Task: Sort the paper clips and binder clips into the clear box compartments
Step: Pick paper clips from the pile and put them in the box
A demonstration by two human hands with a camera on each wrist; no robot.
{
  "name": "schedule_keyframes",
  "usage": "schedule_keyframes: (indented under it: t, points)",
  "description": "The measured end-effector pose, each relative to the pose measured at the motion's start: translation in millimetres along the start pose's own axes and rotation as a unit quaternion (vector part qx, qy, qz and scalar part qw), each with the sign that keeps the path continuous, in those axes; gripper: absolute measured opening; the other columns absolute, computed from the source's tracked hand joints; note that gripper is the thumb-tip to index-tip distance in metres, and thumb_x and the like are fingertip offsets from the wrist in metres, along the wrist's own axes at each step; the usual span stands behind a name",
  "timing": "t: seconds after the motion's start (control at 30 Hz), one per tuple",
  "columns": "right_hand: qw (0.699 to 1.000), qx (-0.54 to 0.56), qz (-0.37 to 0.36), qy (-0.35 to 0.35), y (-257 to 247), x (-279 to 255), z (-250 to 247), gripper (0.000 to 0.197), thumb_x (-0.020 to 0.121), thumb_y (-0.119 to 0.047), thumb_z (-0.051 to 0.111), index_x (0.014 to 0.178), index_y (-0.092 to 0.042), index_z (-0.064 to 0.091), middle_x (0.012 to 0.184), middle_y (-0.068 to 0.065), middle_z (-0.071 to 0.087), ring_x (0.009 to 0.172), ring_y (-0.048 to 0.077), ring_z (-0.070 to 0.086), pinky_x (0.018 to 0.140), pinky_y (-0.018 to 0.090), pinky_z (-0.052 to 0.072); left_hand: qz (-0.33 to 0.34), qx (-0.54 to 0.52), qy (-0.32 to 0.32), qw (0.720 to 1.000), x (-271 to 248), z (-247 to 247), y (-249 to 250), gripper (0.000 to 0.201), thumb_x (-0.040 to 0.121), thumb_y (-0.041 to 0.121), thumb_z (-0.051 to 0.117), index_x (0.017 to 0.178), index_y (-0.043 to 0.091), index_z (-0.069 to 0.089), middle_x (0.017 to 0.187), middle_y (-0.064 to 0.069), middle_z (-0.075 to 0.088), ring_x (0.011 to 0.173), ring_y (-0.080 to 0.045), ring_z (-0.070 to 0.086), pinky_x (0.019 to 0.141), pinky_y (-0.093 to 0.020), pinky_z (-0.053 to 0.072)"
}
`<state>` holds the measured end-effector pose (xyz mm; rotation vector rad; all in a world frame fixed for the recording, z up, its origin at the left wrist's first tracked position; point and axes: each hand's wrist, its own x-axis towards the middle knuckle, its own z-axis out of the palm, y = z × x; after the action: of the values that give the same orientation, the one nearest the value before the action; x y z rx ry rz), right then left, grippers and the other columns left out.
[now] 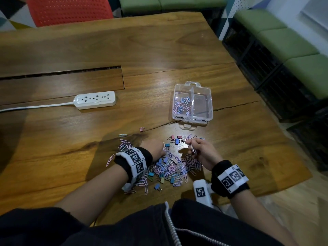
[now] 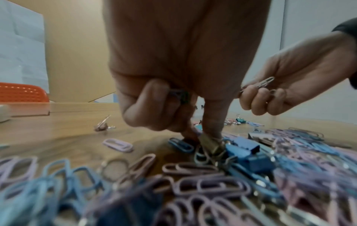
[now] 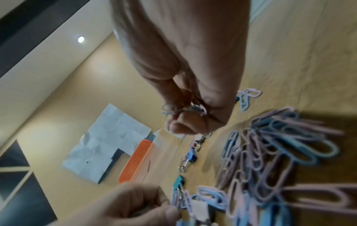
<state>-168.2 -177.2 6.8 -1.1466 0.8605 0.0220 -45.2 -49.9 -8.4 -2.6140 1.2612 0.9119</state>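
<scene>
A heap of pink and blue paper clips mixed with small binder clips lies on the wooden table in front of me. My left hand reaches down into the heap. Its fingertips pinch an olive binder clip, and the curled fingers keep more clips in the palm. My right hand hovers just right of it, gripping a small bunch of paper clips. The clear box stands beyond, with paper clips in its left compartment.
A white power strip with its cord lies at the left, near a long slot in the table. One pink binder clip sits apart from the heap. A white tagged device hangs at the near table edge.
</scene>
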Motion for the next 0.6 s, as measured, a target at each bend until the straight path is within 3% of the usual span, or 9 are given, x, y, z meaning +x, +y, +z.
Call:
schedule_keyframes:
  t: [0.13,0.2,0.27,0.3,0.33,0.4,0.47,0.53,0.6]
  points:
    - [0.996,0.075,0.028,-0.043,-1.9,6.4,4.0,0.026,0.096,-0.016,0.032,0.081,-0.007,0.051,0.070,0.004,0.052,0.056,0.012,0.050,0.047,0.017,0.043,0.031,-0.100,-0.025,0.994,-1.7,0.9,-9.5,0.033,0.097,0.034,0.037,0.098,0.006,0.054,0.093,-0.010,0.056,0.084,-0.022,0.053,0.074,-0.030,0.043]
    - [0.999,0.022,0.025,-0.026,-1.4,10.7,8.4,0.024,0.093,-0.023,0.043,0.073,-0.013,0.049,0.066,0.000,0.050,0.054,0.010,0.046,0.049,0.017,0.040,0.041,-0.192,-0.033,0.980,-1.2,-1.5,-15.4,0.025,0.098,0.032,0.036,0.092,0.012,0.049,0.082,-0.002,0.051,0.078,-0.017,0.047,0.066,-0.025,0.038]
    - [0.994,-0.113,0.003,-0.004,0.5,12.8,16.0,0.026,0.088,-0.024,0.053,0.065,-0.016,0.045,0.063,-0.002,0.047,0.052,0.008,0.042,0.049,0.017,0.036,0.042,-0.301,-0.037,0.952,-1.7,-5.7,-21.2,0.022,0.098,0.028,0.034,0.089,0.013,0.047,0.078,0.003,0.046,0.073,-0.014,0.045,0.060,-0.020,0.036]
    - [0.980,-0.198,-0.012,0.003,2.0,13.1,20.6,0.027,0.086,-0.025,0.057,0.064,-0.017,0.045,0.063,-0.003,0.049,0.052,0.007,0.044,0.050,0.016,0.037,0.033,-0.374,-0.044,0.926,-1.5,-7.5,-24.3,0.022,0.099,0.025,0.034,0.085,0.014,0.048,0.076,0.003,0.045,0.066,-0.010,0.044,0.056,-0.018,0.036]
    - [0.959,-0.283,-0.026,0.015,4.8,14.0,25.1,0.026,0.084,-0.026,0.060,0.065,-0.016,0.045,0.064,-0.003,0.051,0.053,0.007,0.046,0.051,0.016,0.038,0.015,-0.467,-0.057,0.882,-2.0,-9.4,-26.7,0.024,0.098,0.021,0.034,0.078,0.014,0.047,0.071,0.002,0.043,0.055,-0.007,0.042,0.049,-0.016,0.035]
    - [0.907,-0.415,-0.046,0.055,11.0,15.1,33.1,0.025,0.080,-0.032,0.065,0.072,-0.016,0.047,0.067,-0.004,0.051,0.057,0.007,0.046,0.050,0.017,0.036,-0.015,-0.641,-0.076,0.764,-1.9,-10.9,-31.0,0.025,0.094,0.013,0.037,0.069,0.012,0.043,0.064,-0.001,0.041,0.039,-0.004,0.037,0.034,-0.014,0.030]
    - [0.864,-0.491,-0.053,0.091,14.1,14.5,40.4,0.028,0.076,-0.036,0.068,0.074,-0.016,0.049,0.069,-0.004,0.050,0.060,0.006,0.046,0.049,0.019,0.031,-0.026,-0.724,-0.062,0.686,-1.6,-10.7,-34.3,0.020,0.090,0.008,0.039,0.070,0.010,0.044,0.065,-0.004,0.047,0.035,-0.005,0.040,0.029,-0.013,0.029]
    - [0.849,-0.518,-0.054,0.090,14.3,14.5,46.1,0.024,0.077,-0.032,0.068,0.077,-0.012,0.055,0.074,-0.001,0.056,0.067,0.011,0.052,0.055,0.020,0.037,-0.036,-0.753,-0.038,0.656,-1.5,-11.0,-33.0,0.015,0.086,0.004,0.041,0.073,0.009,0.043,0.068,-0.007,0.053,0.037,-0.006,0.044,0.029,-0.012,0.032]
    - [0.839,-0.536,-0.055,0.080,16.7,16.7,50.9,0.019,0.080,-0.024,0.066,0.085,-0.006,0.064,0.087,0.005,0.063,0.080,0.017,0.059,0.065,0.024,0.044,-0.048,-0.751,-0.011,0.659,-0.3,-12.4,-29.3,0.018,0.084,-0.003,0.042,0.071,0.009,0.043,0.070,-0.007,0.053,0.038,-0.006,0.045,0.030,-0.014,0.034]
